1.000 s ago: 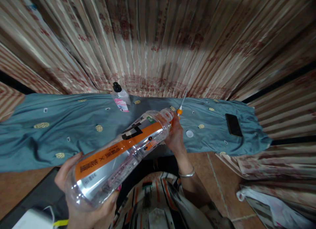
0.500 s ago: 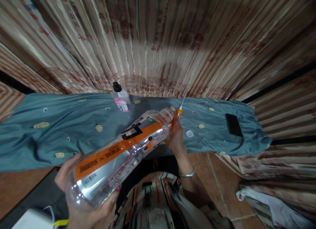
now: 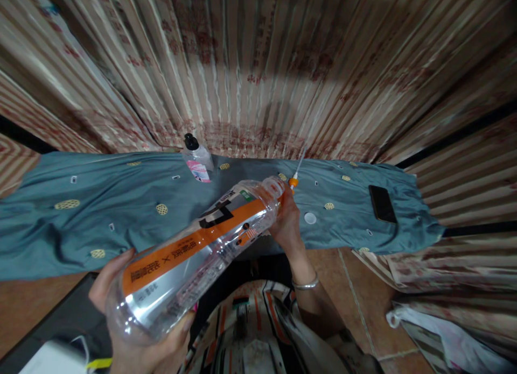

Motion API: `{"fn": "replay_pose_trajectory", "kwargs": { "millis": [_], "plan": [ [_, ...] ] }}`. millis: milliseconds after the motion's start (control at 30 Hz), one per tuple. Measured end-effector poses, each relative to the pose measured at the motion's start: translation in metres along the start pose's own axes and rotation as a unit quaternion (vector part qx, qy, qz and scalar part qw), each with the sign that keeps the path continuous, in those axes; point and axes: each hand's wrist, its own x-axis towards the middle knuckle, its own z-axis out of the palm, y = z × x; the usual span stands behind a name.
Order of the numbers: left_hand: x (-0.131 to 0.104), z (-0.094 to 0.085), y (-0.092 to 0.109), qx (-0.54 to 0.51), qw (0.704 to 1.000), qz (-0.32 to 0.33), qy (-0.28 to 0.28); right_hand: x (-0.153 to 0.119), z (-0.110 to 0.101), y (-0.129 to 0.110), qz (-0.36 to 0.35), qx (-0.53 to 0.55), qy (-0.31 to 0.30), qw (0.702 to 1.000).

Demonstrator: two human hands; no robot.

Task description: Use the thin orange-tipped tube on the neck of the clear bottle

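Note:
A large clear plastic bottle with an orange and silver label lies slanted across the view, its uncapped neck up and to the right. My left hand is closed around its base, thumb and fingers on either side. By the neck, my right hand is closed on an orange and white spray head. A thin clear tube sticks out from that head, away from me. Most of the spray head is hidden in the fingers. I cannot tell whether the right hand also touches the bottle neck.
A small clear bottle with a black pump top and pink label stands at the back of the teal cloth. To the right lie a white round cap and a black phone. Striped curtains hang behind the cloth.

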Motion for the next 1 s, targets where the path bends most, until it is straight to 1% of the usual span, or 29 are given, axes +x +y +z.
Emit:
{"fn": "replay_pose_trajectory", "kwargs": {
  "millis": [200,400,633,767,1000],
  "plan": [
    [-0.004,0.0003,-0.0004,0.007,1.0,-0.016,-0.009,0.0005,0.0006,-0.0024,-0.002,0.005,0.008,1.0],
    [0.0003,0.0011,0.0031,0.006,1.0,0.002,-0.007,0.0005,0.0007,-0.0004,-0.003,0.003,0.004,1.0],
    [0.0,0.0009,0.0033,0.011,1.0,-0.012,0.0,0.0006,-0.001,0.0003,0.002,-0.003,-0.01,1.0],
    [-0.0022,0.0004,0.0028,0.009,1.0,-0.012,0.002,0.0008,-0.0008,-0.0004,0.001,-0.006,-0.007,1.0],
    [-0.0068,-0.0008,0.0023,0.002,0.999,-0.052,0.001,0.0003,0.0003,-0.003,0.0,0.001,0.007,1.0]
  ]
}}
